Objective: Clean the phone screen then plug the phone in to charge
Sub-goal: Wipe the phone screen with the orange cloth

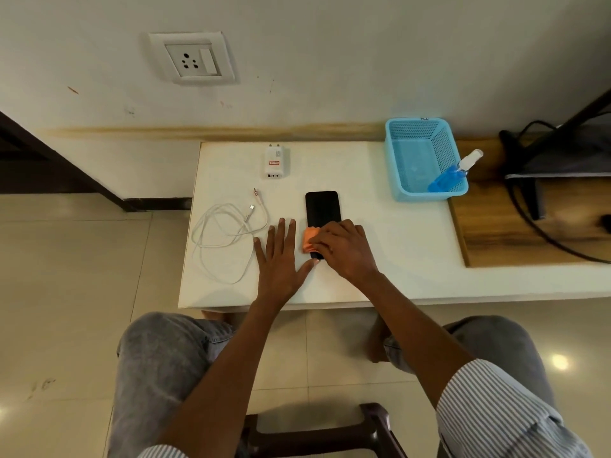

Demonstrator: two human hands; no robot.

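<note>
A black phone (322, 208) lies screen-up on the white table (396, 246). My right hand (345, 251) presses an orange cloth (309, 239) onto the phone's near half, hiding that part. My left hand (281, 259) lies flat on the table just left of the phone, fingers spread, its thumb touching the phone's near corner. A white charging cable (221, 233) is coiled at the left of the table. A white charger adapter (277, 161) lies at the back of the table. A wall socket (193, 59) with a switch is on the wall above.
A light blue plastic basket (415, 127) stands at the table's back right with a blue spray bottle (454, 173) leaning in it. A wooden surface (496, 239) with black cables adjoins on the right. My knees and a dark stool (330, 431) are below the table edge.
</note>
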